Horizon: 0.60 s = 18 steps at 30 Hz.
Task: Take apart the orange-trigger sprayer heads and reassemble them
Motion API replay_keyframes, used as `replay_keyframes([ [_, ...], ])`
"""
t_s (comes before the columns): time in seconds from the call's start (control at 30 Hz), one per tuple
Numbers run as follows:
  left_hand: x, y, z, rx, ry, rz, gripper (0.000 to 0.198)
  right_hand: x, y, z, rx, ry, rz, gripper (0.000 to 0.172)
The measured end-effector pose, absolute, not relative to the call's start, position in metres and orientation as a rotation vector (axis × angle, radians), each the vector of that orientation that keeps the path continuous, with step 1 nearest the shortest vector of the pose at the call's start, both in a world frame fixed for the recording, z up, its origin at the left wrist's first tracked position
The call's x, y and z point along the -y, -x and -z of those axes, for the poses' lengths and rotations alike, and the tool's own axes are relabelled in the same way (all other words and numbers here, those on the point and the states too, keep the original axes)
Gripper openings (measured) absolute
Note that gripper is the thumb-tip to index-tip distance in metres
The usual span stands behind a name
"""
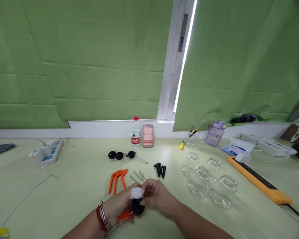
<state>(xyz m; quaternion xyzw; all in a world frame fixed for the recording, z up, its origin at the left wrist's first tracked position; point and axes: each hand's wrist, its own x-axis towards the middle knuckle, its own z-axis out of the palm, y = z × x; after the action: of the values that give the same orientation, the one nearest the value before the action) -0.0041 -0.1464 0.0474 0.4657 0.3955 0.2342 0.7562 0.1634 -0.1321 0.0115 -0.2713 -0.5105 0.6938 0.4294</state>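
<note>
My left hand (119, 203) is closed round a black round piece (138, 208), with an orange handle (125, 215) and a thin metal rod (115, 227) beneath it. A small white translucent piece (136, 193) sits above the black one. My right hand (161, 198) pinches the upper right edge of the black piece; what lies between its fingertips is hidden. Just beyond my hands are bent orange handles (115, 179), short metal rods (136, 176) and black angled handles (160, 170). Farther back lie more black round pieces (119, 155), one with a long rod.
Several clear containers (196, 187) stand at the right, beside an orange power strip (259, 181). Screwdrivers (189, 136), a purple jug (215, 133) and a water bottle (136, 134) are at the back. A white power strip (48, 154) with cables lies left.
</note>
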Motion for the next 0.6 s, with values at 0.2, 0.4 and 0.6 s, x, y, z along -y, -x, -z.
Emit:
replay_keyframes([
  [0.2, 0.1453, 0.0048, -0.0456, -0.867, -1.025, -0.506, 0.031, 0.1328, -0.1629, -0.0131, 1.325, 0.621, -1.740, 0.031],
  [0.4, 0.1474, 0.0044, -0.0502, -0.853, -1.004, -0.519, 0.034, 0.1331, -0.1622, -0.0115, 1.299, 0.625, -1.758, 0.035],
  [0.6, 0.1462, 0.0051, -0.0472, -0.830, -1.011, -0.517, 0.033, 0.1348, -0.1610, -0.0144, 1.294, 0.631, -1.739, 0.036],
])
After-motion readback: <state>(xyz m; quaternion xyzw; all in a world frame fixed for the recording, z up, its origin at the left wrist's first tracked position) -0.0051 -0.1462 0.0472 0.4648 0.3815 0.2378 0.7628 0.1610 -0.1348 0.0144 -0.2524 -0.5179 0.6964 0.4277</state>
